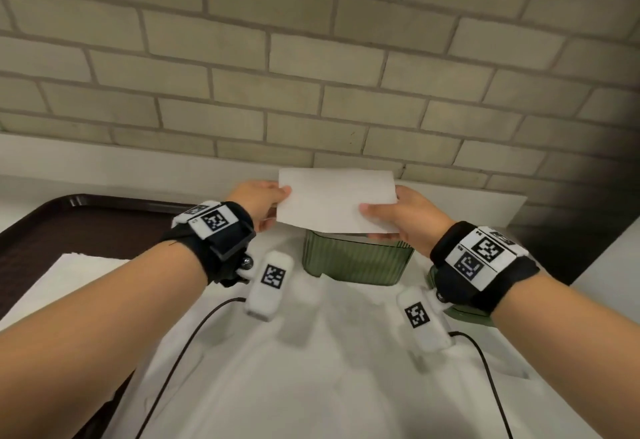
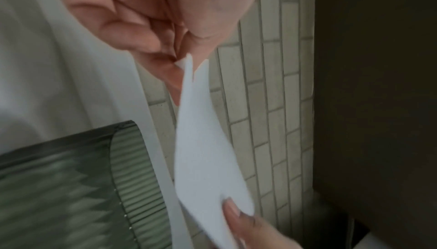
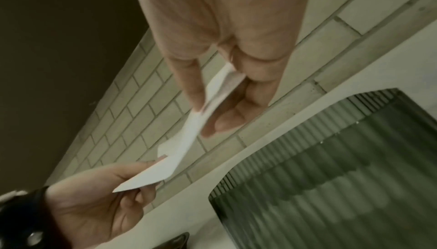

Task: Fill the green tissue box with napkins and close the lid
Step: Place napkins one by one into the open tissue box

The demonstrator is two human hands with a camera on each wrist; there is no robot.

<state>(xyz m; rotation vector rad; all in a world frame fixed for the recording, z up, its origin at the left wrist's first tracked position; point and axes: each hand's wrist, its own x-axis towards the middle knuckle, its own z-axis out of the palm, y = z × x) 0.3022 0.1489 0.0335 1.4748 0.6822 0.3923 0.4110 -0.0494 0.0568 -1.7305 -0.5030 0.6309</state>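
Observation:
A white folded napkin (image 1: 336,199) hangs flat in the air just above the green ribbed tissue box (image 1: 356,262), which stands on the white counter near the wall. My left hand (image 1: 263,201) pinches the napkin's left edge and my right hand (image 1: 398,216) pinches its right edge, thumb on top. In the left wrist view the napkin (image 2: 203,150) runs from my left fingers (image 2: 163,62) down to the right thumb, with the box (image 2: 71,187) below. In the right wrist view the napkin (image 3: 189,141) spans both hands beside the box (image 3: 331,178).
A dark brown tray (image 1: 69,230) lies at the left with a stack of white napkins (image 1: 76,272) on it. A green lid (image 1: 467,314) lies on the counter under my right wrist. The brick wall (image 1: 311,57) stands close behind the box. Cables cross the counter.

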